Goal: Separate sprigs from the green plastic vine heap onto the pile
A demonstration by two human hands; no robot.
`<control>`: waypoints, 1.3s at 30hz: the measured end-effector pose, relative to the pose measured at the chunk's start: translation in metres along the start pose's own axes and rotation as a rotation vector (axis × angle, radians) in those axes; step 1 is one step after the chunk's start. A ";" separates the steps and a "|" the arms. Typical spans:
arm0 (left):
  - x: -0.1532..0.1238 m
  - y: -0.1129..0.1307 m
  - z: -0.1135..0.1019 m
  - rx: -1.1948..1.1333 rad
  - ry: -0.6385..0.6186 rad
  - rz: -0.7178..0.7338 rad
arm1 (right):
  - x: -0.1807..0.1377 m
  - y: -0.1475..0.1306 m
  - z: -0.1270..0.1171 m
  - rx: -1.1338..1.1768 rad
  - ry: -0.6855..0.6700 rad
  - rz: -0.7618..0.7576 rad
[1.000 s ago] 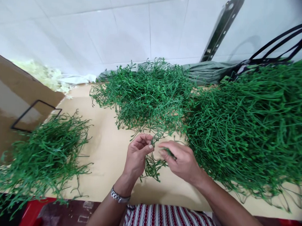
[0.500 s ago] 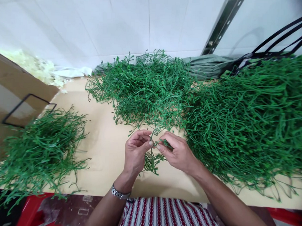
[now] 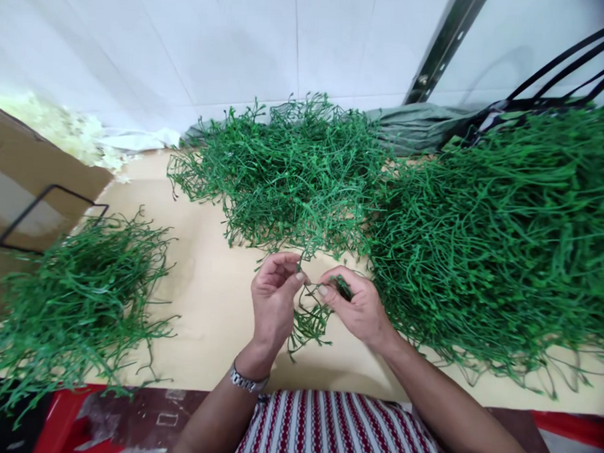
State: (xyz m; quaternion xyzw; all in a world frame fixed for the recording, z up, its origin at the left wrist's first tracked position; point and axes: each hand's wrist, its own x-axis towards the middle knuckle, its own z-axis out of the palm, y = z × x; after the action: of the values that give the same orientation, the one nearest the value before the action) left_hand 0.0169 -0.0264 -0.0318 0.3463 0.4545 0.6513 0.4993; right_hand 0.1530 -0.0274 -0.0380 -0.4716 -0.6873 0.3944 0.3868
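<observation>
Thin green artificial stems [image 3: 310, 324] hang between my hands, just above the tabletop. My left hand [image 3: 275, 299], with a metal watch on its wrist, pinches a stem between thumb and fingers. Facing it, my right hand [image 3: 356, 306] pinches the end of a stem piece, and more green bits show inside its curled fingers. A short length of stem stretches across the gap between the two thumbs. Just beyond my fingertips lies a loose pile of branched green stems [image 3: 294, 173].
A large heap of green stems [image 3: 501, 255] covers the right side. A smaller pile [image 3: 89, 297] overhangs the front left edge. Behind it stand a cardboard box [image 3: 35, 155], a black wire frame [image 3: 27, 214] and pale yellow flowers [image 3: 61, 126]. The tiled wall [image 3: 250, 44] bounds the back.
My hands have drawn slightly apart, the right one moving rightward, and a stem piece now spans the wider gap between them. The view has shifted a little.
</observation>
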 end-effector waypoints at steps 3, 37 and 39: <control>-0.003 0.000 0.001 0.093 -0.026 0.053 | 0.000 0.001 0.001 -0.047 -0.033 0.021; -0.011 0.013 -0.005 -0.173 -0.096 -0.173 | -0.006 -0.004 -0.009 -0.371 -0.161 -0.411; -0.013 0.013 -0.004 -0.164 -0.112 -0.160 | -0.006 -0.004 -0.011 -0.479 -0.132 -0.454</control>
State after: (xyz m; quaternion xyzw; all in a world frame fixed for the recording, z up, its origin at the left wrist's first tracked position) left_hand 0.0119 -0.0414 -0.0210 0.3028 0.3973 0.6241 0.6008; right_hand 0.1634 -0.0316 -0.0311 -0.3573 -0.8716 0.1552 0.2974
